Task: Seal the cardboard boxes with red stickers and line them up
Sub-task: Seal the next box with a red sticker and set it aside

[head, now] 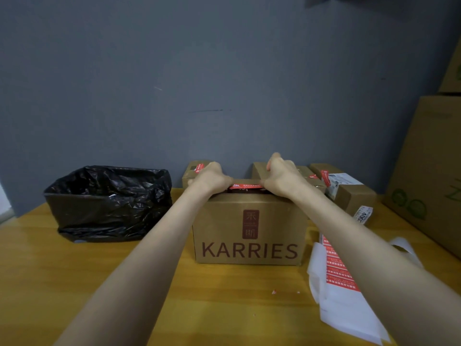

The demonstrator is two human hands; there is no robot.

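Observation:
A brown cardboard box marked KARRIES (249, 233) stands on the wooden table in front of me. A red sticker (245, 186) lies across its top edge. My left hand (212, 177) holds the sticker's left end with curled fingers, and my right hand (282, 176) holds its right end. Behind the box, against the wall, stand smaller cardboard boxes with red stickers on them: one at the left (193, 171), two at the right (305, 174) (349, 191). White sheets with red stickers (336, 268) lie to the right, partly under my right forearm.
A container lined with a black bin bag (107, 203) sits at the left of the table (74, 270). Large cardboard cartons (429, 166) are stacked at the right edge. A grey wall closes the back. Small scraps lie on the table near the front.

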